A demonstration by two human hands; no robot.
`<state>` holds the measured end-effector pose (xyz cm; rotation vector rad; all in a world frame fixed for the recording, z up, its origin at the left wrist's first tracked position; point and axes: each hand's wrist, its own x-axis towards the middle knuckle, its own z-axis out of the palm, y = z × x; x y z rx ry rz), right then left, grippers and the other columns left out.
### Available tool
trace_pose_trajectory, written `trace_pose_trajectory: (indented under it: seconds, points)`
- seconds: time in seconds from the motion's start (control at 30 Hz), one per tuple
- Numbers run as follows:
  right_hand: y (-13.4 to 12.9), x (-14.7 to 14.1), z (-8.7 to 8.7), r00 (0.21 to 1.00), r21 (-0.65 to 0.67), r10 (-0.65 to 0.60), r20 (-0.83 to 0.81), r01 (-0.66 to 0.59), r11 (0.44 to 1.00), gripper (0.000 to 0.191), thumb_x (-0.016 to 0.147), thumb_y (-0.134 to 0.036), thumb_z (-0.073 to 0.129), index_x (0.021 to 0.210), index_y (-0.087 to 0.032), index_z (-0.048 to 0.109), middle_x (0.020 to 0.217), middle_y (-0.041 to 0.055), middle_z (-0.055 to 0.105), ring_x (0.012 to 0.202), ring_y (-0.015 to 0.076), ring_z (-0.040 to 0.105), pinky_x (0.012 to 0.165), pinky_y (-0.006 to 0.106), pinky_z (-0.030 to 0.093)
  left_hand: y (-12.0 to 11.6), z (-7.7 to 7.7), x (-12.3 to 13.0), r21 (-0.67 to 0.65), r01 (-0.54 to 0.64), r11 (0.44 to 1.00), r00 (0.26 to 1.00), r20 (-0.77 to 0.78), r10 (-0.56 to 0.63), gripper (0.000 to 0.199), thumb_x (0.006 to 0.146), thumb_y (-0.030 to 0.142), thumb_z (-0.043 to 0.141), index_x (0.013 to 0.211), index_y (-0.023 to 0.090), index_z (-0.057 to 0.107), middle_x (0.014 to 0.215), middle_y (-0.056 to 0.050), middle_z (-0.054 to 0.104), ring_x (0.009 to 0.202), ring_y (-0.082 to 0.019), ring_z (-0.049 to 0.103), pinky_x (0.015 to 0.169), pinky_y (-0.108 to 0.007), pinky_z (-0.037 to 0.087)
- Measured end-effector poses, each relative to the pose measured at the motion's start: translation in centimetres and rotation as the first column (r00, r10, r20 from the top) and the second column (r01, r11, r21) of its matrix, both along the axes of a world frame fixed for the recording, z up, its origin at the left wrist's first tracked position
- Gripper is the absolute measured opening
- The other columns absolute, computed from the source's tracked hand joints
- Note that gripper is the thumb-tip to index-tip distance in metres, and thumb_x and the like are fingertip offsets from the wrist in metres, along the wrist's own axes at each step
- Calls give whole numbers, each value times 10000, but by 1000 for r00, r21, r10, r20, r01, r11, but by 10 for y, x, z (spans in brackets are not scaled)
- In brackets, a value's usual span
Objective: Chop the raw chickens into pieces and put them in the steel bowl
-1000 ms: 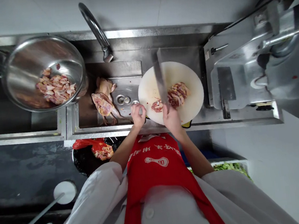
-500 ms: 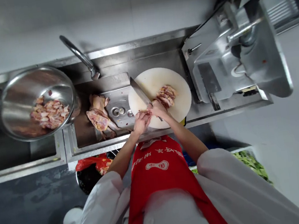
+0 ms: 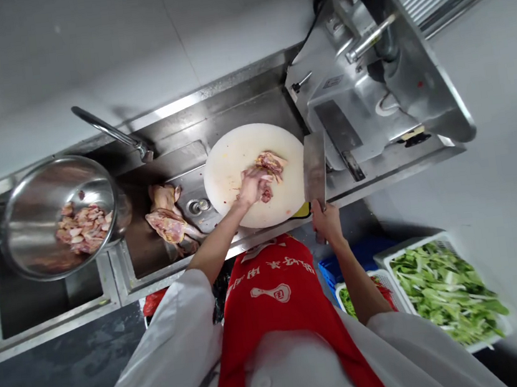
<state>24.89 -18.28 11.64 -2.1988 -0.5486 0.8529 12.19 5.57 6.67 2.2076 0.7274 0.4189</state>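
My right hand (image 3: 327, 221) grips the handle of a cleaver (image 3: 314, 164), its broad blade pointing away from me over the right edge of a round white cutting board (image 3: 221, 160). Chopped chicken (image 3: 274, 164) lies in a small heap on the board, with a smaller reddish piece (image 3: 267, 194) nearer me. My left hand (image 3: 253, 184) is on the meat, fingers curled around chicken at the heap's left side; the fingertips are partly hidden. A plucked, opened chicken carcass (image 3: 168, 217) rests in the sink to the left of the board.
A large steel bowl (image 3: 19, 201) with cut chicken pieces (image 3: 84, 227) stands at the left. A faucet (image 3: 112, 131) arches over the sink (image 3: 140, 252). A steel slicing machine (image 3: 338, 114) is at the right. Below it, a white basket (image 3: 447, 236) holds leafy greens (image 3: 447, 289).
My right hand has carried the cleaver from the board's left-front part to its right edge. My left hand has moved right, onto the chopped chicken. The view has turned somewhat.
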Motion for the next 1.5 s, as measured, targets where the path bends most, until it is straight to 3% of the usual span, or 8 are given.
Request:
trace_pose_trajectory:
  seconds: [0.13,0.33,0.47,0.6,0.97,1.1,1.4,1.5]
  points:
    - [-4,-18,11,965,-140,249,86,-236,962,447,987,-448,370,830,-146,660,646,88,669,639,188,646,599,245,423,22,11,-20,-410,-353,841,825,287,486,214,833,315,675,973,154,695,889,-56,704,808,-176,626,764,-303,503]
    - [7,-64,20,705,-218,701,104,-672,708,343,1016,-337,377,1071,-135,649,943,128,737,862,210,679,739,252,396,70,30,-60,-730,-325,601,750,188,634,275,750,386,770,880,166,669,732,2,657,585,-99,560,565,-218,465]
    - [26,-88,2,606,-129,794,52,-784,607,331,1018,-324,390,1037,-144,666,987,122,739,925,205,672,791,249,403,105,42,-77,-738,-352,575,755,140,641,260,741,368,789,789,156,647,636,19,608,502,-83,513,488,-197,416]
    - [44,-84,-17,665,-213,744,68,-719,662,339,1019,-319,405,1018,-122,680,986,141,737,949,209,669,818,241,415,118,52,-73,-722,-306,620,745,223,629,286,740,385,792,809,149,646,672,9,637,574,-97,580,556,-205,471]
    - [49,-50,-16,752,-394,624,213,-518,759,329,1026,-297,360,1129,-101,603,978,165,720,911,255,676,774,282,408,-41,-20,-103,-373,-636,676,740,-45,671,168,835,330,652,889,174,617,732,-23,645,629,-127,571,629,-238,436]
    - [48,-76,3,723,-397,642,256,-527,752,345,1036,-293,316,1120,-120,601,933,149,721,862,244,677,736,276,394,-55,-23,-119,-183,-661,727,750,-143,646,165,910,340,566,1005,206,577,636,5,596,562,-139,537,581,-236,356]
    - [119,-85,56,586,-295,733,345,-674,678,436,1048,-359,297,1244,-117,602,1001,162,729,933,254,675,805,276,424,-91,-21,-150,-147,-842,520,529,-29,848,260,883,449,607,964,202,605,696,-4,585,630,-168,548,673,-296,407]
    - [150,-90,54,578,-158,684,444,-701,695,497,1059,-385,250,1260,-101,605,1063,174,723,1000,255,666,849,278,427,-95,-23,-145,-59,-827,559,561,-19,828,304,885,481,602,960,187,636,860,-76,616,831,-222,574,819,-360,432]
